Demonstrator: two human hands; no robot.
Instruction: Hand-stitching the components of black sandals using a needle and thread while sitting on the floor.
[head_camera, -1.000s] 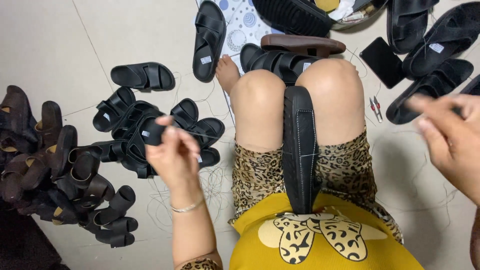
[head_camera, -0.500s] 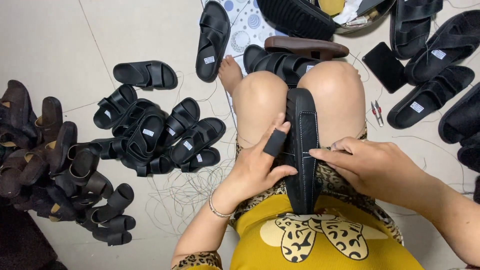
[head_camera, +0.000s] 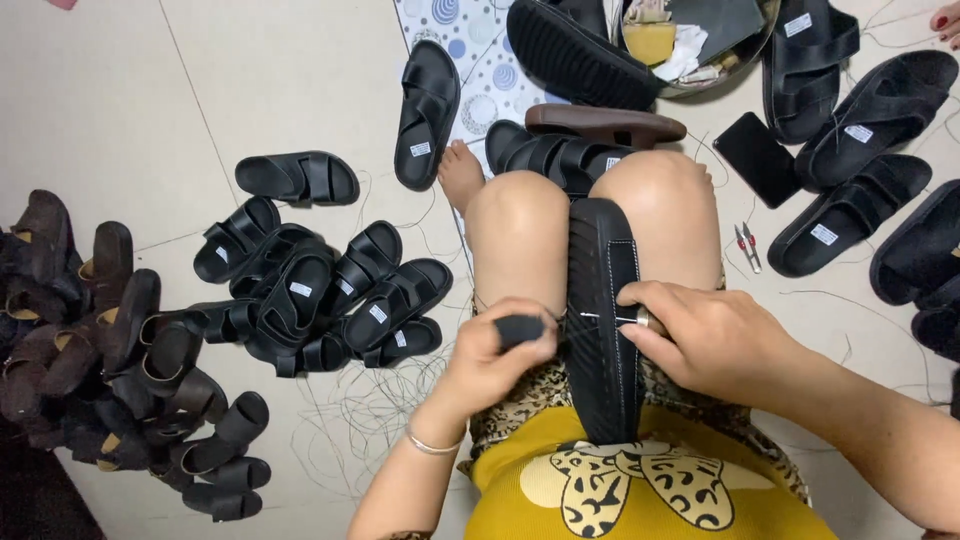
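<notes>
Here | black sandal sole (head_camera: 602, 320) stands on edge, clamped between the knees | right hand (head_camera: 700, 335) pinches a needle (head_camera: 605, 317) against its stitched rim | left hand (head_camera: 495, 355) curls shut beside the sole, thumb sleeved in black | best kept: sole steady, needle square to the stitch line.

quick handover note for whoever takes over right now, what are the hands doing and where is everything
Left hand: closed on a small dark pad, beside the sole.
Right hand: pinching a needle against the sole's edge.
Black sole: upright, clamped between the knees; pale stitching shows along its right edge.
Black sandals pile on the floor to the left, brown ones further left; more black sandals on the right. Scissors lie by the right knee.
Done: some stitches are in. How much is left cannot be told.
</notes>
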